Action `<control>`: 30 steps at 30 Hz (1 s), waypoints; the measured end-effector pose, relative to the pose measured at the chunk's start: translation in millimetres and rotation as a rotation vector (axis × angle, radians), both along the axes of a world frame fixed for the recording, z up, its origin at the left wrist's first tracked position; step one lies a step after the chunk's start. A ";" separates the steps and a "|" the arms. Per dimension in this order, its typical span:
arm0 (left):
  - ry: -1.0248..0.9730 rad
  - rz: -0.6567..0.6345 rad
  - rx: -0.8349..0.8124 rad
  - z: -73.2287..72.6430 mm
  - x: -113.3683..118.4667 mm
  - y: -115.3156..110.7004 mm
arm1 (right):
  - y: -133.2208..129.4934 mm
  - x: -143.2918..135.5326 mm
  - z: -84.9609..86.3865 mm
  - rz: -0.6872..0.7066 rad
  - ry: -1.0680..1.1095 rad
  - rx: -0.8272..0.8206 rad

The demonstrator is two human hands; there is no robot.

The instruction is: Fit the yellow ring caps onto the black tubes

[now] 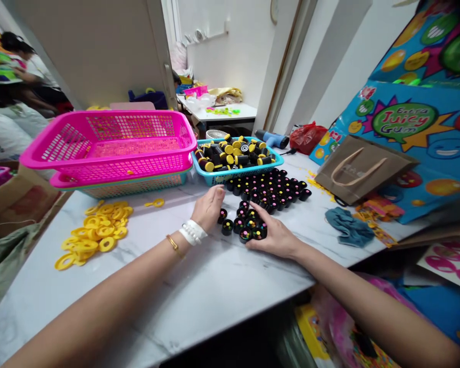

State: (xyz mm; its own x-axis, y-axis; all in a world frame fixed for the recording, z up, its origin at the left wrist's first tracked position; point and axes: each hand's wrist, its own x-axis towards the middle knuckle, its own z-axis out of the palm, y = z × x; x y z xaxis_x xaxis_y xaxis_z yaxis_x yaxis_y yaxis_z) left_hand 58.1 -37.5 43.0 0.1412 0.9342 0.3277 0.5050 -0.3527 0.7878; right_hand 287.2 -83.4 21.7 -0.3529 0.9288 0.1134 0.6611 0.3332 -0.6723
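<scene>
Several small round black cups with coloured bits inside stand in a loose cluster (250,223) on the marbled white table. My right hand (276,235) lies along the right side of this cluster, thumb and fingers apart, curved around it. On the left, my left hand (209,208) rests on its edge with the fingers stretched forward, beside a couple of separate black cups (227,227). Its far fingers are partly hidden by the hand itself. Just beyond the hands, a larger packed group of the same black cups (272,188) stands on the table.
A blue basket (237,176) of black-and-yellow cylinders stands behind the cups. Stacked pink baskets (118,163) are left of it, with yellow rings (95,230) in front. At right are a paper bag (362,171), a blue cloth (348,226) and a large printed box (410,117).
</scene>
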 end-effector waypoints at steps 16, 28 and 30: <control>-0.494 -0.285 -0.391 -23.6 12.1 45.1 | -32.3 -16.7 -9.8 -0.239 0.182 0.000; -0.423 -0.342 -0.419 -24.8 17.0 42.0 | -24.0 -34.0 -10.6 -0.224 0.132 -0.023; -0.400 -0.337 -0.405 -24.2 15.3 41.2 | -18.4 -37.4 -11.7 -0.202 0.130 0.005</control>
State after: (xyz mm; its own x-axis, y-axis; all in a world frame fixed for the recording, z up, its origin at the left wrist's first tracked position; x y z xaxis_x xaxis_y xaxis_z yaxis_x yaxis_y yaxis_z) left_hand 73.3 3.7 18.8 0.3879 0.9205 0.0478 0.0594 -0.0767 0.9953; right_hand 249.8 -101.8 10.0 -0.1424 0.9782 0.1509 0.6225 0.2071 -0.7547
